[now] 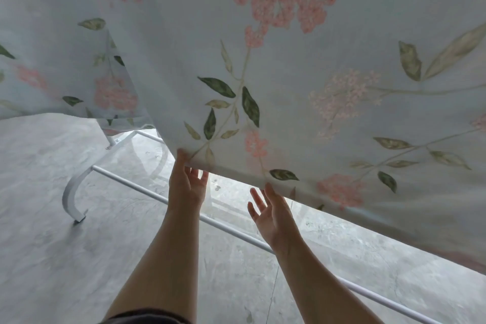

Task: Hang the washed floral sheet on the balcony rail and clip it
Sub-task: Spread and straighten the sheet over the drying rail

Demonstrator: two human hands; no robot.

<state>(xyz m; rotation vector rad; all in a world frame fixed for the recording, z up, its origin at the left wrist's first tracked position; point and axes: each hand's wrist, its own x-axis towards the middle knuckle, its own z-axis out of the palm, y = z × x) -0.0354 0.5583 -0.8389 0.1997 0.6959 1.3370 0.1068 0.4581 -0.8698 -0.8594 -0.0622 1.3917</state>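
The floral sheet (302, 66), pale blue with pink blossoms and green leaves, hangs down and fills the upper part of the view. Its lower hem runs from centre left down to the right edge. My left hand (187, 181) reaches up to the hem with straight fingers, the thumb lying on the front of the cloth and the other fingers behind the edge. My right hand (271, 210) is just below the hem, fingers spread and straight, the fingertips touching the edge. The rail that bears the sheet is hidden by the cloth. No clip is in view.
A white metal drying rack stands under the sheet, with a curved foot (72, 197) on the left and a low crossbar (147, 192) running diagonally beneath my forearms to the lower right. Grey concrete floor (52, 258) lies all around.
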